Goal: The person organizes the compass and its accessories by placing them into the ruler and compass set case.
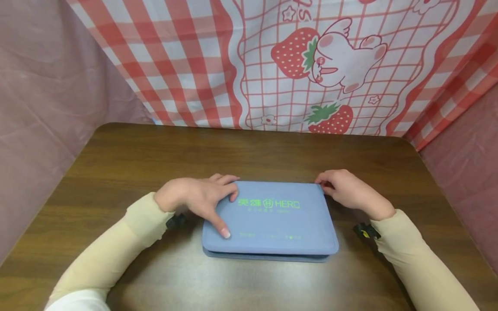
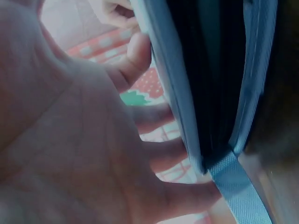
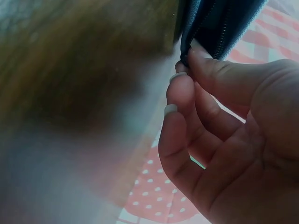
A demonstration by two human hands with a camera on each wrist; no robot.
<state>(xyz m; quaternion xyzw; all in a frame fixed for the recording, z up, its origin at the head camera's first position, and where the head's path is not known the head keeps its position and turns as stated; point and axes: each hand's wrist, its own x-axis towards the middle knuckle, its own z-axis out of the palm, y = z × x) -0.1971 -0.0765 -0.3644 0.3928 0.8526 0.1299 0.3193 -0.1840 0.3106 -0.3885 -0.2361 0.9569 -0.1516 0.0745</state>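
Observation:
A flat light-blue zippered case (image 1: pixel 272 216) with green "HERO" lettering lies on the table. My left hand (image 1: pixel 202 198) rests spread over its left side, the thumb on the cover and the fingertips towards the far left corner. At the far right corner, my right hand (image 1: pixel 348 190) pinches the zipper (image 3: pixel 186 59) between thumb and fingers; the fingertips hide most of the pull. In the left wrist view the case edge (image 2: pixel 175 84) gapes, its dark inside showing, and a light-blue strap (image 2: pixel 240 189) hangs from the corner.
The brown wooden table (image 1: pixel 186 151) extends around the case. Behind it hangs a red-and-white checked curtain (image 1: pixel 186 65) with strawberry prints, and a pink cloth (image 1: pixel 50 86) covers the left side. A dark wrist camera (image 1: pixel 365 231) sits under the right wrist.

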